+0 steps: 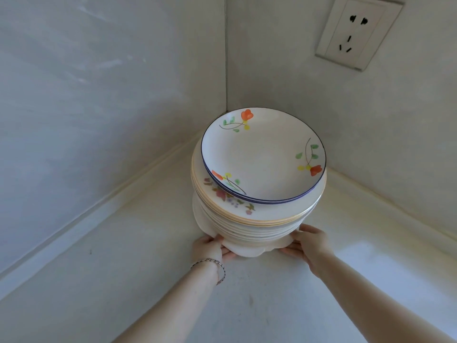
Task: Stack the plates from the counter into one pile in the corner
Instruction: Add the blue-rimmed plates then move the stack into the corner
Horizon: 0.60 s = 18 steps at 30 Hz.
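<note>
Head view showed one tall pile (pixel 257 219) of plates standing just in front of the corner seam (pixel 225 58) where the two walls met, with the pile's far edge close to the foot of that seam. A top plate (pixel 263 154) with a blue rim and orange flowers sat uppermost, shifted slightly toward the seam over wider cream plates, so the stack was not perfectly centred. A scalloped bottom plate (pixel 247 252) stuck out on the side away from the seam.

Both hands were on that bottom plate. The left hand (pixel 210 248), with a bracelet (pixel 217 266) at the wrist, had its fingers tucked under the scalloped edge and its thumb at the rim. The right hand (pixel 309 241) gripped the same way, fingers below and thumb against the lower plates. Whether the pile rested fully on the counter (pixel 148 268) or was lifted a little could not be told.

No loose plates appeared on the visible stretch of counter out from the seam, so the gathering looked finished and the task seemed nearly complete. What probably remained was to seat the pile closer to the seam, let go, and perhaps square the top plate. A wall socket (pixel 358 33) sat high to the right of the seam.
</note>
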### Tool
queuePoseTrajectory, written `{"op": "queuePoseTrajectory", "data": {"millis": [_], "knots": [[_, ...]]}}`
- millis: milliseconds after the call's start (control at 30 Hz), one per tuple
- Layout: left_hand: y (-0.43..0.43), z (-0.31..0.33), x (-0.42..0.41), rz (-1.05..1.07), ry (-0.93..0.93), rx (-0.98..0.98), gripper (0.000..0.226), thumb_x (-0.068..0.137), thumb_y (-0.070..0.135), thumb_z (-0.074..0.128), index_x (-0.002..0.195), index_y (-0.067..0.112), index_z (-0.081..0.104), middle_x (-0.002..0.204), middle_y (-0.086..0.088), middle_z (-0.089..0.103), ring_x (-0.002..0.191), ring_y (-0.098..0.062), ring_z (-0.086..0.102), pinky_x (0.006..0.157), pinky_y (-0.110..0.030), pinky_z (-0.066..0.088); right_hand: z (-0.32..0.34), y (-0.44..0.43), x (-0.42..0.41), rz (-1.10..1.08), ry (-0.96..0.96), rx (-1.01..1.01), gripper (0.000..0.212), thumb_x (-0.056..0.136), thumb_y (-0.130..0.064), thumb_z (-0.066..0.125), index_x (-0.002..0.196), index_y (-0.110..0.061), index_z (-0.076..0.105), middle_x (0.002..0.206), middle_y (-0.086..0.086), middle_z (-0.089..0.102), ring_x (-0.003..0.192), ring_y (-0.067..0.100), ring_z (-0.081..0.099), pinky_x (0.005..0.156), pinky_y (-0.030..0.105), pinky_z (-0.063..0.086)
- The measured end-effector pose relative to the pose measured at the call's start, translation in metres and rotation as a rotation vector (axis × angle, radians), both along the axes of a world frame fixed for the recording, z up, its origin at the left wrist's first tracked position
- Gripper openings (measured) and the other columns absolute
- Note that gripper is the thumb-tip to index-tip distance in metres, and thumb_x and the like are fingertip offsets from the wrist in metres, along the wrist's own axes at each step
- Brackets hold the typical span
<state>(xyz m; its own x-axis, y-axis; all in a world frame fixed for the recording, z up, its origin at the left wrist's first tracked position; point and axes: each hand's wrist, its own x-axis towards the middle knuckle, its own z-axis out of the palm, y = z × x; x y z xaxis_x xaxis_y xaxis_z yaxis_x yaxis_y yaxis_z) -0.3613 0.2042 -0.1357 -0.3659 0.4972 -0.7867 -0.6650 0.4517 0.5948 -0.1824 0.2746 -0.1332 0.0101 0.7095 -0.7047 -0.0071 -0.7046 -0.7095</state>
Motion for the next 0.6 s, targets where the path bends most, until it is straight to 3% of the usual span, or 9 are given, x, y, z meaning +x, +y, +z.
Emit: {"op": "queuePoseTrajectory", "data": {"millis": [133,300,400,600], "knots": [[0.011,0.000,-0.009,0.014,-0.015,-0.022,0.021,0.091,-0.007,0.048,0.071,-0.004,0.053,0.073,-0.020,0.061,0.065,-0.028,0.061,0.066,-0.045,0.049,0.001,0.006,-0.008,-0.007,-0.011,0.010,0.022,0.091,0.006,0.046,0.110,0.005,0.058,0.077,0.017,0.064,0.065,0.031,0.063,0.037,0.025,0.053],[0.031,-0.003,-0.025,-0.003,0.015,-0.018,0.019,0.090,-0.009,0.048,0.073,-0.004,0.055,0.073,-0.020,0.063,0.065,-0.028,0.063,0.050,-0.040,0.050,0.002,0.025,-0.024,-0.036,0.013,0.025,0.015,0.090,0.007,0.046,0.090,0.000,0.059,0.073,0.016,0.064,0.061,0.030,0.062,0.035,0.024,0.052],[0.047,0.002,-0.037,-0.008,0.032,-0.022,0.019,0.089,-0.008,0.049,0.071,-0.004,0.053,0.071,-0.019,0.062,0.063,-0.027,0.062,0.049,-0.039,0.049,0.004,0.037,-0.037,-0.061,0.047,0.038,0.025,0.090,0.009,0.044,0.074,-0.005,0.056,0.070,0.015,0.062,0.060,0.030,0.060,0.033,0.025,0.051],[0.073,0.005,-0.057,-0.036,0.070,-0.069,0.017,0.086,-0.009,0.053,0.070,-0.002,0.053,0.071,-0.019,0.060,0.062,-0.026,0.060,0.046,-0.038,0.048,0.003,0.061,-0.054,-0.087,0.066,0.016,0.021,0.091,0.009,0.043,0.079,-0.005,0.054,0.073,0.017,0.061,0.063,0.032,0.061,0.035,0.029,0.053]]}}
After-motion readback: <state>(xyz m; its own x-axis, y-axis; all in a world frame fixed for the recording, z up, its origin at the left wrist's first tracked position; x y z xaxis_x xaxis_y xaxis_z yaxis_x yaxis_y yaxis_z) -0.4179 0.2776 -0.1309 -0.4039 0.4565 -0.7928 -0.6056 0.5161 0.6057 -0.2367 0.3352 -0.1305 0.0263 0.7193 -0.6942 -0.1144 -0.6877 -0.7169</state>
